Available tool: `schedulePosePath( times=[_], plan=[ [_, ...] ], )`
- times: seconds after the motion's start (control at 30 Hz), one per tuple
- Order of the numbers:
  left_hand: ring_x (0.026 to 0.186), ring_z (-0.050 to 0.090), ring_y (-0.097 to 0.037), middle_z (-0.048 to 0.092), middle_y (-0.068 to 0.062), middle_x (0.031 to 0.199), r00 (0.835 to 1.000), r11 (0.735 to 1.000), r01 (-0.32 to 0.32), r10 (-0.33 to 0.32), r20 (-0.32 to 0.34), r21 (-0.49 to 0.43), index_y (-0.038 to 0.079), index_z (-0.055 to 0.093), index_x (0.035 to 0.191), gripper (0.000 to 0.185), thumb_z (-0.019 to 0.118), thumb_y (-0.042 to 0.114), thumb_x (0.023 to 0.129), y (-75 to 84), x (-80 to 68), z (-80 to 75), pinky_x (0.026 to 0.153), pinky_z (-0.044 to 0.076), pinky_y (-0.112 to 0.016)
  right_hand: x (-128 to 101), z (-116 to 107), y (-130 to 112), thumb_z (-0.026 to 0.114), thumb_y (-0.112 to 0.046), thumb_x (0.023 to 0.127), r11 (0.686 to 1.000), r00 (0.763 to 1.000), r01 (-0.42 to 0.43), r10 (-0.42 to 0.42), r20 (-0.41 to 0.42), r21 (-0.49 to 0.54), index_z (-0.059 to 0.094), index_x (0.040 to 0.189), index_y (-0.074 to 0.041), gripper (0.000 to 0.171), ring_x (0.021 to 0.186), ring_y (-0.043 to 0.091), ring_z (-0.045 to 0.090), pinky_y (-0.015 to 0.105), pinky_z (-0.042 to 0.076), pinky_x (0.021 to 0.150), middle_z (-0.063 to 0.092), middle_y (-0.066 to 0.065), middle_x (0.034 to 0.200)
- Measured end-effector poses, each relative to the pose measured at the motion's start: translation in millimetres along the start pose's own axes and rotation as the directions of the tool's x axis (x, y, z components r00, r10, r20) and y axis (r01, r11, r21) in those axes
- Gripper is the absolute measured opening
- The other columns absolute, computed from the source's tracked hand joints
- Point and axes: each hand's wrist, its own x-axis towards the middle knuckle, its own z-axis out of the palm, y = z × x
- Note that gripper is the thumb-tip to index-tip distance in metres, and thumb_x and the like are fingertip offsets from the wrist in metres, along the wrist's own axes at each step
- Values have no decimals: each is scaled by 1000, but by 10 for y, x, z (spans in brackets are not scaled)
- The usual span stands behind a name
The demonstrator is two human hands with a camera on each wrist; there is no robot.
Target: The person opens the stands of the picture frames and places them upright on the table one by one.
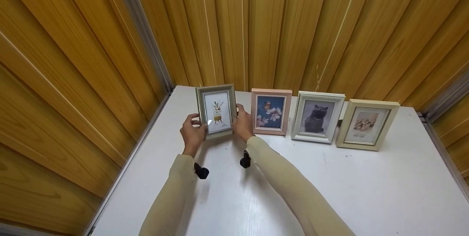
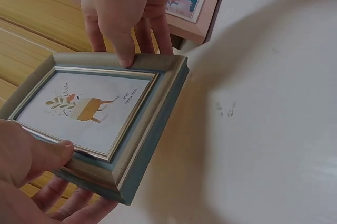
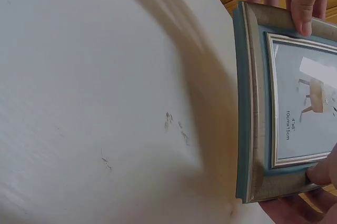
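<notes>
Both hands hold a picture frame [image 1: 217, 113] with a brown-gold border and blue-green sides, showing a potted plant print. My left hand [image 1: 193, 132] grips its left side, thumb on the front and fingers behind. On the opposite side, my right hand [image 1: 243, 123] pinches the border the same way, as the left wrist view shows from close by. The frame [image 3: 256, 103] leans back slightly, and its lower edge appears raised off the white table, with a shadow below. Just right of the right hand stands a pink frame [image 1: 271, 132] with a bird and blossoms.
Farther right stand a pale green-white frame [image 1: 313, 137] with a grey cat and a cream frame [image 1: 357, 146] with a small floral-looking print. They stand in a row on the white table [image 1: 234, 199]. Wood-panelled walls [image 1: 263, 27] rise behind and at both sides.
</notes>
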Motion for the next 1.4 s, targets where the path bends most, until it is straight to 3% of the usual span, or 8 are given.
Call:
schedulePosePath(
  times=[0.2,0.53,1.2,1.4],
  plan=[
    [83,75,-27,71,-13,96,999,1000,-7,6,-50,-23,7,67,123,41,79,-1,84,65,-93,33,67,57,-36,65,-17,1,58,7,98,999,999,-22,21,38,29,51,145,-5,49,111,30,69,45,54,94,71,18,120],
    [81,74,-26,71,-11,96,998,999,-1,-2,-63,-47,9,65,122,44,80,-1,81,119,-195,106,73,57,-41,111,-34,19,58,2,101,997,996,-66,64,70,37,52,146,-9,46,112,31,68,47,52,97,72,17,119],
    [81,74,-27,71,-12,96,997,998,-4,-1,-79,-61,8,64,119,44,81,-3,80,36,-204,139,74,57,-43,103,-12,47,58,5,100,999,997,-50,50,64,2,52,146,-9,48,114,32,68,46,52,97,72,17,120],
    [82,73,-27,70,-12,98,996,997,-22,16,-89,-69,8,64,121,45,81,-2,81,45,-193,139,71,56,-42,114,-75,-11,61,1,100,999,997,16,-12,71,-46,43,152,-4,55,114,35,66,48,51,99,70,21,122]
  ],
)
